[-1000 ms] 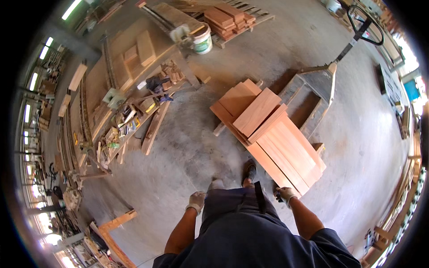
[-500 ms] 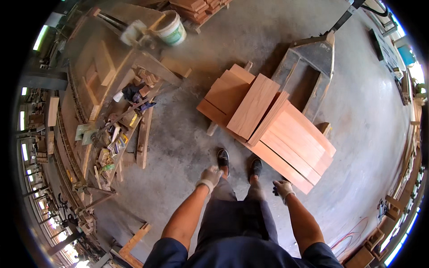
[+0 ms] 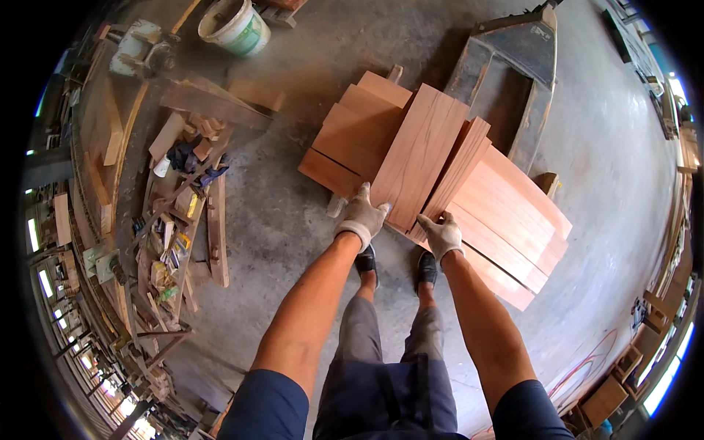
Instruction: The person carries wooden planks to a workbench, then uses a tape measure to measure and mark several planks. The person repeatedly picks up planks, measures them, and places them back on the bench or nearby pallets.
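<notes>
Reddish-brown wooden boards lie stacked in front of me. Across the pile rests a wide board [image 3: 422,158] with dark grain. My left hand [image 3: 361,218], in a pale work glove, is at that board's near left corner, thumb held apart from the fingers. Just right of it, a narrower stack of boards [image 3: 458,172] lies on the same pile. My gloved right hand [image 3: 443,236] is at the near end of this stack, thumb and fingers apart. Beneath them, more flat boards [image 3: 506,220] spread to the right, and others [image 3: 348,139] to the left.
A dark metal pallet-jack frame [image 3: 539,81] stands behind the pile. On the left are a workbench heaped with scraps [image 3: 176,220] and a loose timber [image 3: 218,231]. A white bucket [image 3: 246,33] is at the far left. Red hose [image 3: 587,363] lies at the right.
Both hands have moved forward and inward from beside my legs to the near ends of the upper boards. The view has shifted slightly, and the boards have stayed in place.
</notes>
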The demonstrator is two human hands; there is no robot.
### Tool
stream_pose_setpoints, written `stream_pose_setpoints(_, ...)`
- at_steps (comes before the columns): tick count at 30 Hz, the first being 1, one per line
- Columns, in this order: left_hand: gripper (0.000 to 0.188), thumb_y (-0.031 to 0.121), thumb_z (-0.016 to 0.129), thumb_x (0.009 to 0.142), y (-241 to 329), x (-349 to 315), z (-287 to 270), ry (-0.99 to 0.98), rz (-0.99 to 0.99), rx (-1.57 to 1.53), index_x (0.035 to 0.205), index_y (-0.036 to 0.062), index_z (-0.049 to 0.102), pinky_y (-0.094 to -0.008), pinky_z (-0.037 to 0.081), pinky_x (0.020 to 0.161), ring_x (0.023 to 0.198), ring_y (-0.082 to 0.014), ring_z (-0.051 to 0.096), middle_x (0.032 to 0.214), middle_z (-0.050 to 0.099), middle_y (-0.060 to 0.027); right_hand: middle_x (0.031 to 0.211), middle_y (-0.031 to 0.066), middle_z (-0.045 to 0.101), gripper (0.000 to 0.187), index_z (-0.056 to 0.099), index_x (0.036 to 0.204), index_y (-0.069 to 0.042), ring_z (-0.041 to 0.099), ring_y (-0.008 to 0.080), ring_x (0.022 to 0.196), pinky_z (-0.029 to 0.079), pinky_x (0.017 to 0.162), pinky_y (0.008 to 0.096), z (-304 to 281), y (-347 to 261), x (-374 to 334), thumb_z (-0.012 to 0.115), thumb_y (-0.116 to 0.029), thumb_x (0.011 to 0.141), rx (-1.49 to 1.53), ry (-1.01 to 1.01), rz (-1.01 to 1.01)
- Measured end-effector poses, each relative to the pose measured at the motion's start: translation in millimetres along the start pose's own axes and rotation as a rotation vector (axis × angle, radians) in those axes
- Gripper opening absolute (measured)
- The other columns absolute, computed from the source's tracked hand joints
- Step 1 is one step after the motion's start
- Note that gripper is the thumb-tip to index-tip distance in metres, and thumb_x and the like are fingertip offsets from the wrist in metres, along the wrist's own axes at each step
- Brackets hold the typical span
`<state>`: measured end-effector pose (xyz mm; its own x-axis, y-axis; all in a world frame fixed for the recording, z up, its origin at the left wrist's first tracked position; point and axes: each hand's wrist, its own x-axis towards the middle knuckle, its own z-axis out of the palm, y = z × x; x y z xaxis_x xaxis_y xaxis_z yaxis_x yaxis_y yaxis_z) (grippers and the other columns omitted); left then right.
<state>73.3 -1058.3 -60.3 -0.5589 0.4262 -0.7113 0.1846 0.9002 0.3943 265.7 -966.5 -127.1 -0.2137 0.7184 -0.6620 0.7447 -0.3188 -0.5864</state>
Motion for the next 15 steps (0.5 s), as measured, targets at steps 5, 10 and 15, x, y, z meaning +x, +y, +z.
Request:
stream_pose_setpoints(5, 0.074, 0.030, 0.072, 0.090, -31.8, 4.1, 27.0, 0.077, 0.047, -0.084, 0.152, 0.0025, 0.044, -0.0434, 0.039, 0.119, 0.142, -0.0409, 0.047, 0.151, 0.049, -0.0280, 0.104, 0.0152, 0.075, 0.048, 0.065, 0.116, 0.003, 0.070, 0.0201, 0.087, 0.055, 0.078, 0.0332, 2.7, -19.4, -26.8, 0.084, -0.023, 0.081, 0.091, -0.052, 0.004)
stream_pose_setpoints(10, 0.057, 0.033, 0.077, 0.086, -70.5, -26.2, 55.5, 0.028, -0.016, -0.266, 0.130, 0.0007, 0.062, -0.0438, 0.051, 0.104, 0.120, -0.0380, 0.066, 0.125, 0.070, -0.0234, 0.100, 0.0115, 0.075, 0.045, 0.066, 0.118, 0.003, 0.071, 0.0183, 0.086, 0.057, 0.076, 0.0318, 13.7, 60.5, -40.6, 0.082, -0.015, 0.080, 0.169, -0.050, -0.045)
stream_pose_setpoints(15, 0.049, 0.035, 0.082, 0.084, -101.4, -30.9, 68.2, 0.068, -0.106, -0.328, 0.113, -0.0010, 0.067, -0.0382, 0.058, 0.087, 0.100, -0.0268, 0.072, 0.107, 0.075, -0.0162, 0.104, 0.0085, 0.075, 0.053, 0.064, 0.125, 0.005, 0.071, 0.0157, 0.089, 0.057, 0.078, 0.0309, -6.2, 37.9, -73.2, 0.086, -0.019, 0.082, 0.232, -0.135, 0.031)
